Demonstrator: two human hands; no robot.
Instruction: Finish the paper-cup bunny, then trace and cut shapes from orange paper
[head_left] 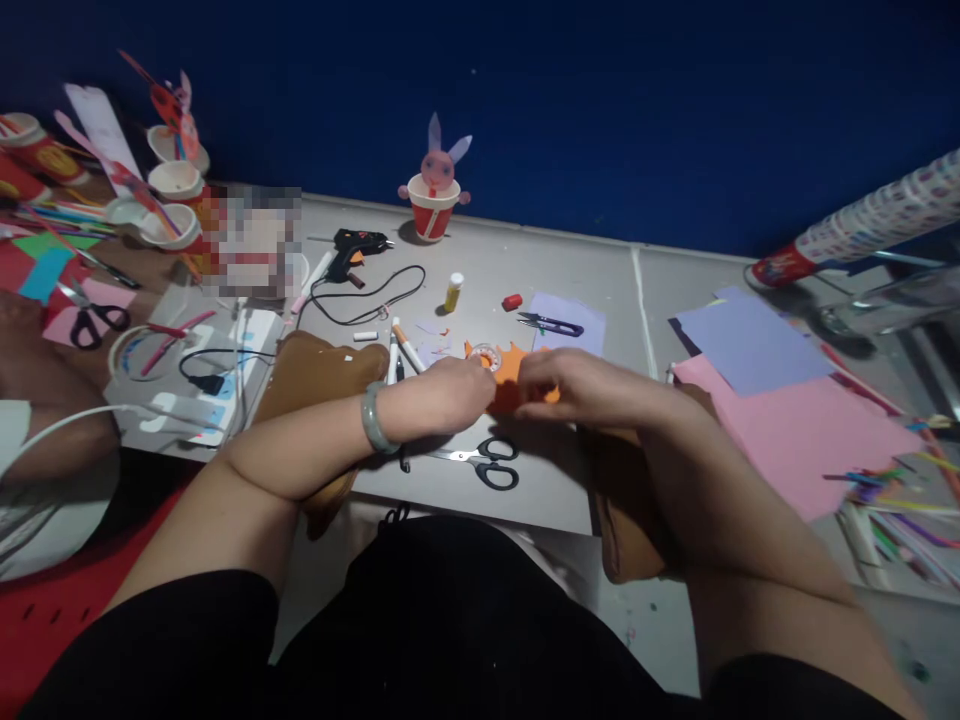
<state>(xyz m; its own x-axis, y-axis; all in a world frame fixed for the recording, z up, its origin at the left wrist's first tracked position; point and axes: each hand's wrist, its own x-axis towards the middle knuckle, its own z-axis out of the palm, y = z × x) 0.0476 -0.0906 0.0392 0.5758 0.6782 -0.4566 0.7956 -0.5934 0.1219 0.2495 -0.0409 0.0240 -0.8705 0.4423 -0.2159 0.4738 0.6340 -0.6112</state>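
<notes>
A jagged-edged piece of orange paper [508, 368] lies between my two hands on the table. My left hand [459, 396] is closed at its left side, fingers pressed together beside a small clear ring-shaped roll [486, 357], perhaps tape; what the fingertips hold is hidden. My right hand [566, 388] is curled over the right part of the orange paper, thumb and fingers around its edge, slightly blurred. Black-handled scissors [491, 464] lie just below the hands. Thread snips [551, 324] rest on purple paper [589, 318] behind my right hand.
Behind stand a glue stick [453, 294], a red cap [512, 302], a glue gun [358, 252] and a rabbit-faced cup [433, 205]. Markers [409, 348] lie near my left hand. Left is a power strip [244, 370]; right, pink paper [802, 420]. Brown cushioning [319, 370] lies under my left forearm.
</notes>
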